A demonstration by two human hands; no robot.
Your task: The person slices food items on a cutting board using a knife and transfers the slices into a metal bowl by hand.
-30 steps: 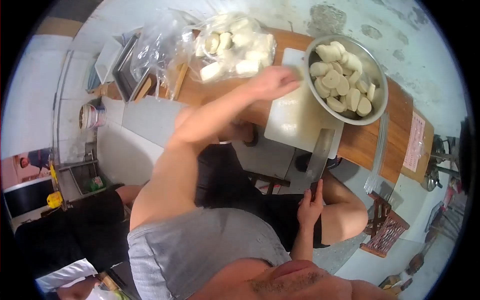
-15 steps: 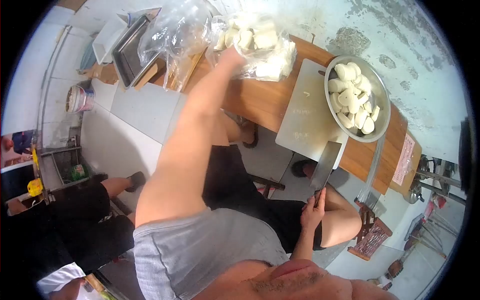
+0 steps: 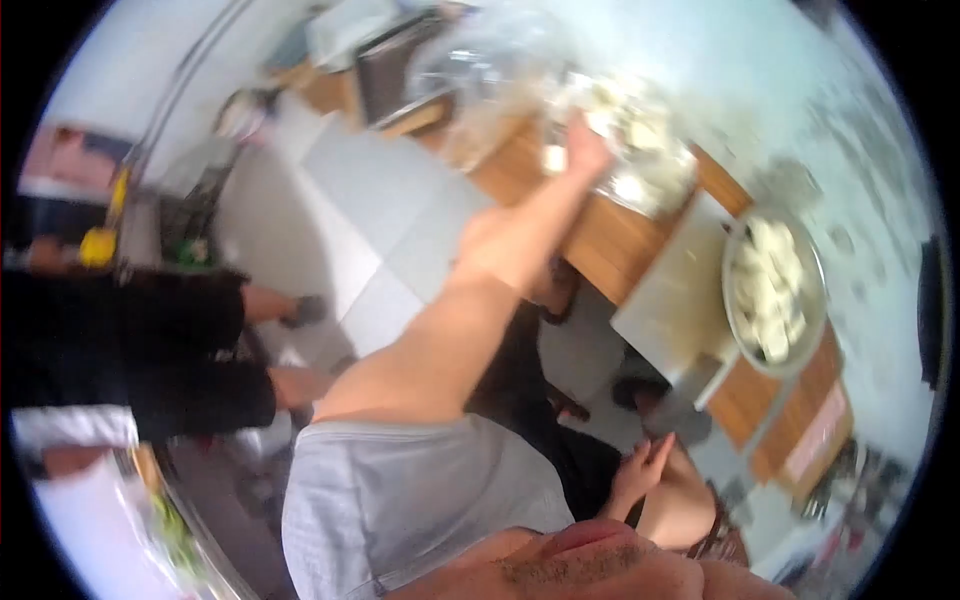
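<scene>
My left hand reaches to the near side of a clear plastic bag of white, rounded pieces; its fingers are blurred, so what they hold is unclear. My right hand is closed around the handle of a broad-bladed knife, whose blurred blade lies by the near corner of a white cutting board. Beyond the board, a metal bowl holds several pale, thick slices. Board, bag and bowl all rest on a wooden table.
Crumpled clear plastic and a dark metal tray lie at the table's far left end. Another person's legs in black shorts show at the left. A pink printed sheet is at the right end. The whole view is blurred.
The view has swung, shifting the table and bowl rightward and down in the picture. My left hand has moved from beside the board to the bag. My right hand still holds the knife.
</scene>
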